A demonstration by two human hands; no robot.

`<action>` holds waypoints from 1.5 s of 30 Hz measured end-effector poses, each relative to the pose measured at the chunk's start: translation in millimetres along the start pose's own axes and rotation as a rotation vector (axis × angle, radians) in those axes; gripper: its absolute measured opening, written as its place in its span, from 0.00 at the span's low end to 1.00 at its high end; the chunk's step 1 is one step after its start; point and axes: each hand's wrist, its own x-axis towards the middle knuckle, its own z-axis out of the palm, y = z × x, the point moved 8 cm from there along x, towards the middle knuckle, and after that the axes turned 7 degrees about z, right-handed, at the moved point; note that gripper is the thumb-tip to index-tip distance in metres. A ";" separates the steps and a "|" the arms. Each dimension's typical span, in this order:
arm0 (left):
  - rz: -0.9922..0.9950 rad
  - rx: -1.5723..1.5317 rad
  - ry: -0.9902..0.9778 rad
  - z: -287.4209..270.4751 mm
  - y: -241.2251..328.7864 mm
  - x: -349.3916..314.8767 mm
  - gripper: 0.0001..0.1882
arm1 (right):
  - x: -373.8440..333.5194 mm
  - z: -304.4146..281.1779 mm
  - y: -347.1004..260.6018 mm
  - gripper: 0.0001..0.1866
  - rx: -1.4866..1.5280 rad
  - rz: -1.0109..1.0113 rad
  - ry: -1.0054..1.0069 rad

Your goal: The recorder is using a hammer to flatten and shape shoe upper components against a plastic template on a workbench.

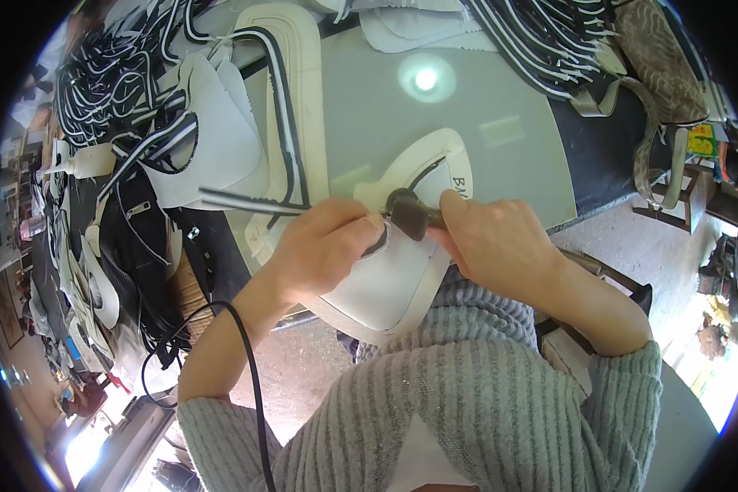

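Observation:
A cream shaped template board (451, 146) with dark marks tilts over the table's near edge, partly against my body. On it lies a white panel (379, 287) with a curved dark edge. My left hand (324, 246) is closed at the panel's upper left, pinching a black-and-white striped strip (250, 202), whose loose end sticks out to the left. My right hand (500, 238) grips the handle of a hammer (410, 216). The dark hammer head is over the panel, close to my left fingertips; whether it touches the strip is hidden.
A longer cream template (307, 107) with a striped strip lies behind my left hand. White panels (213, 139) and tangled striped strips (111, 82) pile up at left. More strips (541, 41) and a patterned bag (660, 66) are far right. A black cable (250, 361) crosses my left arm.

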 end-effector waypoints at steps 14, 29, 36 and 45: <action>-0.123 -0.031 0.000 -1.1 -8.1 -6.8 0.10 | -0.7 -9.3 -6.3 0.19 0.074 -0.013 0.039; -0.132 -0.013 0.066 -5.2 -11.3 -2.7 0.22 | 3.5 -8.3 -8.9 0.20 0.009 -0.033 0.001; -0.399 -0.101 0.070 -2.3 -22.9 -17.4 0.25 | 4.4 -5.1 -10.1 0.19 0.024 -0.019 -0.059; -0.427 -0.083 0.064 -6.1 -23.6 -11.4 0.24 | 6.1 -13.7 -12.5 0.20 0.052 -0.034 -0.017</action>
